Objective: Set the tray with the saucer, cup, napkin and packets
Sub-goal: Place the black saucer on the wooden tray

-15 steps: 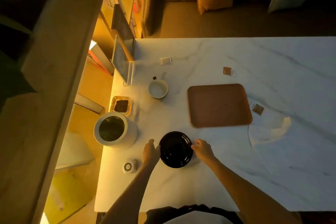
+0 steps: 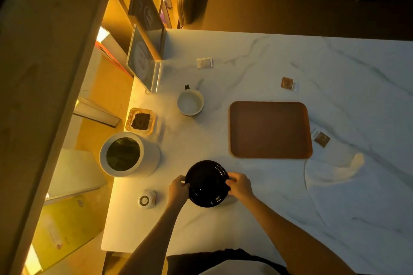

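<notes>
Between both hands [image 2: 209, 187]: saucer [image 2: 206, 183] tilted.

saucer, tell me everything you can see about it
The saucer is round, black and glossy, with faint concentric rings catching the light, so it looks like glazed ceramic. It is empty and sits near the front of the white marble table, tilted slightly or just lifting; which one is unclear. The left hand grips its left rim and the right hand its right rim. It lies apart from the brown tray behind it to the right and the white pot to its left.
</notes>
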A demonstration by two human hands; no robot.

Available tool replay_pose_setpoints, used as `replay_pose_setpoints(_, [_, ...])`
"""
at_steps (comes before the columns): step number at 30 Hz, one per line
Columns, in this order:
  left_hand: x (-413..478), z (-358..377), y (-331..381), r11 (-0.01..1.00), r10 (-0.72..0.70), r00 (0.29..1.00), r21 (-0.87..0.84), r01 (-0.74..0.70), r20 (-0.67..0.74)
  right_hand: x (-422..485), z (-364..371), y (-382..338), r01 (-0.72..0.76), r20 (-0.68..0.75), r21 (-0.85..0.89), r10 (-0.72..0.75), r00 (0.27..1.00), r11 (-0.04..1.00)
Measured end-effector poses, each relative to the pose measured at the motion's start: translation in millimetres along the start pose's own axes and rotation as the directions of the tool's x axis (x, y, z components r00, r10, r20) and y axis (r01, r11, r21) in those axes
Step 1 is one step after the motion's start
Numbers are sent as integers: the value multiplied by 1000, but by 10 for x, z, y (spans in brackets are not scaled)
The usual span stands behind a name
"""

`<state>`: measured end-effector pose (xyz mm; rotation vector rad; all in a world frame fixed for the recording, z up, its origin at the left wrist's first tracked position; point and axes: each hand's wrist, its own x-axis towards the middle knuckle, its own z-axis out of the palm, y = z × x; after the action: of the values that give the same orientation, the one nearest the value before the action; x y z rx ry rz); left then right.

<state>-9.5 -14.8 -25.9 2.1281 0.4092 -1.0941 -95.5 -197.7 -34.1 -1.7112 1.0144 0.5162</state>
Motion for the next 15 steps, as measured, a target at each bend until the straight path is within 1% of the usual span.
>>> replay_pose_setpoints(5, [-91,68,91,998,14,1000,-55,-15,-11,3,-180,74,39,16,37,-39,999,999])
replay_pose_setpoints(9, [-137,203,337,996,64,998,-58,-64,-9,10,-501,149,54,0,125,-54,999,991])
replay_pose_setpoints(13, [-117,415,715,992,123,992,-37,-122,20,113,-896,160,47,-53,199,-37,998,979])
replay_pose_setpoints(15, [-91,527,907,988,151,988,-42,-150,32,177,-1092,120,79,-89,205,-62,994,975])
